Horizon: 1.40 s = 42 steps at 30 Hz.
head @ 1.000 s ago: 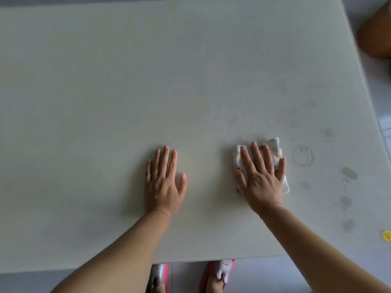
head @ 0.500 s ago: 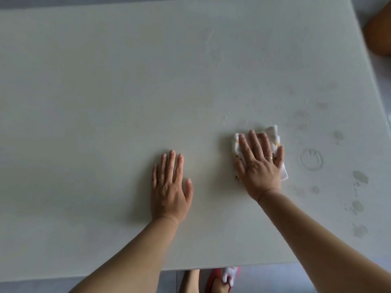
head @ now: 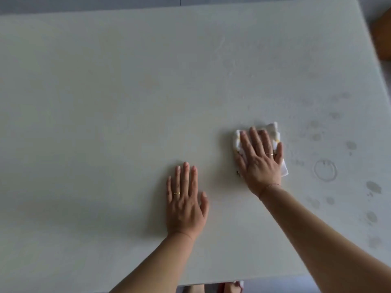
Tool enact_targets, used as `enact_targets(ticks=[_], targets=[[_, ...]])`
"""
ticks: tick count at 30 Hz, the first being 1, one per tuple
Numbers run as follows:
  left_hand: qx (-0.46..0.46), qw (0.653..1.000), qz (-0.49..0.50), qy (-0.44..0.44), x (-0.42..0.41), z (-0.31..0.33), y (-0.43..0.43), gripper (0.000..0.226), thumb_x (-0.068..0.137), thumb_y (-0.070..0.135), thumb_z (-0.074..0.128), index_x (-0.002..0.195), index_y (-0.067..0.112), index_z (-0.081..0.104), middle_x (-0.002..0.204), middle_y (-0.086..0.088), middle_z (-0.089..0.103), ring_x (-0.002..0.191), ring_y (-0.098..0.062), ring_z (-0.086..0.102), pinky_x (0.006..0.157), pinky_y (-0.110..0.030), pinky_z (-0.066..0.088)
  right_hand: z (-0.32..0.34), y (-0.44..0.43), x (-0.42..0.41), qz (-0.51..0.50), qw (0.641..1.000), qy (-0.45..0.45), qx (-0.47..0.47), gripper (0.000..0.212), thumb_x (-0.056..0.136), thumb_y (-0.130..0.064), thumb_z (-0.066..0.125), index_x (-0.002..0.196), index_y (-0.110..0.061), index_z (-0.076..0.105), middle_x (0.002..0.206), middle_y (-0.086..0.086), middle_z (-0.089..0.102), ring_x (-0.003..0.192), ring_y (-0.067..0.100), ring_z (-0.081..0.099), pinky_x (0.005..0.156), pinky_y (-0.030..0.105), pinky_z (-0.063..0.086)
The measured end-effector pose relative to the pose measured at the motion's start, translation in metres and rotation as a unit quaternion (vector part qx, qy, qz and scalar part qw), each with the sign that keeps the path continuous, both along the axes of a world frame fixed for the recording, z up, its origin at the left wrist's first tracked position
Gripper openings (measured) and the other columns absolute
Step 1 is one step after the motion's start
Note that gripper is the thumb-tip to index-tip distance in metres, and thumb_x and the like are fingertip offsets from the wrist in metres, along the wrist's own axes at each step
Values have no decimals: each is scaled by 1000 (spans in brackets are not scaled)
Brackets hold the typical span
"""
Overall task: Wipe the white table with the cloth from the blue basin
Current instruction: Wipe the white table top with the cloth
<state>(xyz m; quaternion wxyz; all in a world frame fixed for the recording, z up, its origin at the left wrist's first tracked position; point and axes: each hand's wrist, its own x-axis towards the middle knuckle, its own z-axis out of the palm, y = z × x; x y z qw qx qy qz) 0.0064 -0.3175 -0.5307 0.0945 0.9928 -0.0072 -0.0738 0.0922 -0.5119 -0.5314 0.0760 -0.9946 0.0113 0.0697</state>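
The white table [head: 105, 102] fills nearly the whole view. A small folded white cloth [head: 273, 132] with yellowish marks lies on it right of centre. My right hand [head: 259, 161] presses flat on the cloth with straight fingers, covering most of it. My left hand [head: 186, 199] rests flat on the bare tabletop to the left of the cloth, fingers straight and close together. The blue basin is out of view.
Grey damp spots and a ring-shaped mark [head: 325, 170] dot the table's right side. A brown object [head: 384, 34] sits beyond the table's far right corner. The table's near edge runs along the bottom, with feet in slippers [head: 234, 287] below it.
My right hand has pushed the cloth away from me across the table. My left hand has stayed flat on the tabletop.
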Motion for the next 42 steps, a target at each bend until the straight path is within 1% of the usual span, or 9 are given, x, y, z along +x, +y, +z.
enact_targets(ticks=[3, 10, 18, 22, 26, 33, 36, 40, 42], targets=[[10, 1000, -6, 18, -1, -2, 1, 66, 87, 34, 34, 147, 10, 30, 156, -12, 24, 144, -28, 21, 114, -48, 19, -3, 49, -6, -137, 990, 9, 28, 60, 93, -49, 21, 149, -36, 6, 159, -6, 3, 146, 18, -6, 111, 53, -17], [8, 1000, -12, 1, -1, -2, 3, 66, 87, 35, 37, 147, 9, 31, 155, -14, 26, 143, -29, 22, 114, -49, 19, 3, 21, -10, 230, 973, -18, -12, 55, 95, -50, 28, 147, -32, 27, 154, -2, 28, 143, 25, 22, 114, 56, 13], [3, 1000, 0, 5, 0, -2, -1, 64, 87, 32, 37, 147, 8, 31, 154, -14, 26, 143, -30, 22, 113, -50, 22, 0, 29, 37, -245, 968, 45, 23, 60, 95, -47, 24, 149, -35, 1, 159, -6, -5, 145, 19, -12, 111, 60, -12], [-16, 1000, 0, 2, 0, -1, 0, 63, 86, 31, 39, 144, 7, 38, 153, -15, 29, 142, -30, 26, 111, -50, 24, -1, 72, 11, 30, 999, 25, 7, 60, 94, -49, 22, 149, -35, 3, 155, -11, -9, 146, 19, -9, 111, 54, -16], [-52, 998, 4, -31, 14, 3, 3, 64, 86, 32, 41, 143, 4, 37, 152, -14, 31, 140, -30, 30, 114, -47, 20, 2, 8, 43, 213, 976, -23, -22, 55, 94, -49, 28, 146, -31, 26, 154, 0, 29, 143, 25, 21, 114, 56, 10], [-67, 993, 31, -96, 149, 12, 1, 60, 91, 33, 37, 143, 2, 36, 152, -15, 32, 141, -32, 28, 116, -44, 16, -4, 24, 90, -207, 978, 13, 19, 59, 95, -48, 28, 149, -36, 8, 160, -6, 4, 146, 19, -4, 112, 58, -9], [-49, 995, 23, -84, 204, 7, 1, 60, 94, 35, 34, 146, 5, 31, 155, -13, 26, 144, -29, 21, 118, -43, 9, -6, 51, 77, -49, 999, 3, 14, 59, 95, -48, 25, 149, -35, 5, 159, -6, 4, 146, 21, -5, 111, 55, -13], [-18, 998, 12, -56, 234, -8, 0, 62, 97, 39, 34, 150, 10, 18, 159, -9, 13, 147, -23, 9, 118, -38, -1, -2, 3, 94, 223, 974, -39, -17, 56, 94, -49, 29, 147, -30, 28, 154, -1, 28, 144, 25, 21, 114, 56, 12], [-10, 998, 21, -56, 234, -14, 0, 64, 97, 41, 35, 150, 10, 17, 159, -8, 12, 147, -23, 9, 118, -38, 1, -3, -23, 115, 237, 970, -47, -38, 55, 94, -49, 29, 146, -30, 30, 153, -1, 30, 143, 23, 23, 114, 53, 14]])
